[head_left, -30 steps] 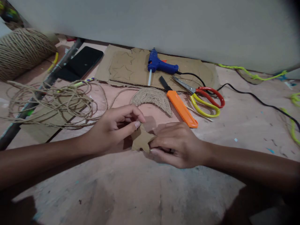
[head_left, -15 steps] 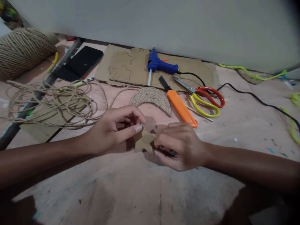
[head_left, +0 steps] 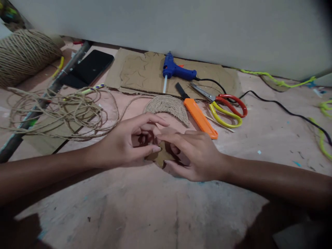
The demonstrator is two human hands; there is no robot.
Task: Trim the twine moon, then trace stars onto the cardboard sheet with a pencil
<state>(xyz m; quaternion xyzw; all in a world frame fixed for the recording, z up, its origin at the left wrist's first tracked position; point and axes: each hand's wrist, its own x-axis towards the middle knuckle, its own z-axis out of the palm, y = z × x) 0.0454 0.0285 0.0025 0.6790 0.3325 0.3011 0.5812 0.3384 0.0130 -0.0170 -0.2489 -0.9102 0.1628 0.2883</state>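
My left hand (head_left: 129,141) and my right hand (head_left: 193,155) meet over a small brown cardboard cut-out (head_left: 160,157), star-like in outline. Both hands pinch it between thumb and fingers just above the pink floor, and their fingers hide most of it. Just behind the hands lies a half-round piece wrapped in jute twine (head_left: 168,105), with a twine strand running left from it to a loose tangle of twine (head_left: 59,112).
An orange utility knife (head_left: 198,116), red-and-yellow scissors (head_left: 223,105) and a blue glue gun (head_left: 175,71) with its black cord lie behind, near a cardboard sheet (head_left: 140,74). A black phone (head_left: 89,67), a twine spool (head_left: 22,55) and a dark rod (head_left: 44,100) are at the left.
My right hand has moved left and up over the cut-out, its fingers now crossing my left fingertips. The cut-out has been turned and is more covered. My left fingers have spread slightly.
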